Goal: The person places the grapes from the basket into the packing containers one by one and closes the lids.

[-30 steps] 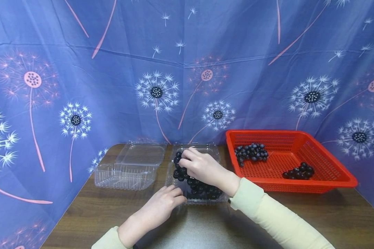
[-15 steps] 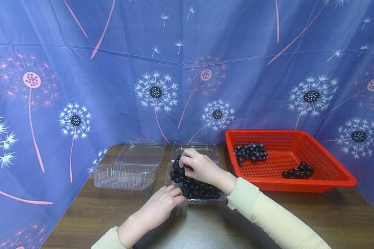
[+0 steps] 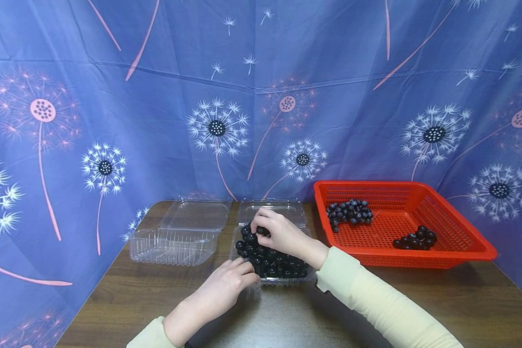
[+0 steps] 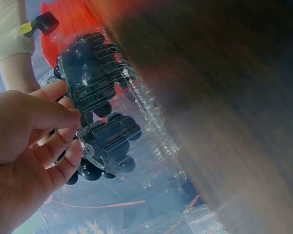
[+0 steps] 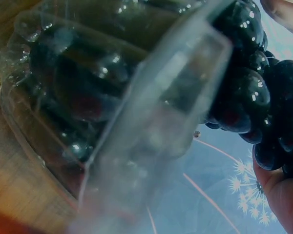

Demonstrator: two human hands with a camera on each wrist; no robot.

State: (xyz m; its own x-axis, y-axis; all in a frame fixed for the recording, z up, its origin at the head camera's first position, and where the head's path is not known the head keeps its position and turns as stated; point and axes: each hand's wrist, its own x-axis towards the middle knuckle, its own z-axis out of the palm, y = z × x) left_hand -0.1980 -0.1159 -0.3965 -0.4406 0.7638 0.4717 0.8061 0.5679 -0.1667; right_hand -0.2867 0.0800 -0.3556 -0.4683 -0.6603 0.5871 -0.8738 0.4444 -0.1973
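A bunch of black grapes [image 3: 278,263] lies in a clear plastic clamshell box [image 3: 282,282] at the table's middle, its lid [image 3: 271,208] folded back. My right hand [image 3: 282,234] pinches the bunch's upper left part, above the box. In the right wrist view, the right thumb and a fingertip show on either side of the grapes [image 5: 239,92]. My left hand [image 3: 230,280] holds the box's near left corner. The left wrist view shows the left thumb and fingers at the rim, with grapes [image 4: 90,68] seen through the ribbed wall.
Left of the grape box stands a second clear clamshell box [image 3: 174,249] with its lid raised. A red perforated basket [image 3: 400,258] to the right holds two grape bunches, one at its back left [image 3: 350,212] and a smaller one [image 3: 416,238]. Behind hangs a blue dandelion-print cloth [image 3: 356,121].
The grape bunch has sunk lower and spread leftward in the box, and its near part has settled. My right hand has shifted slightly with it. The left hand has stayed at the corner.
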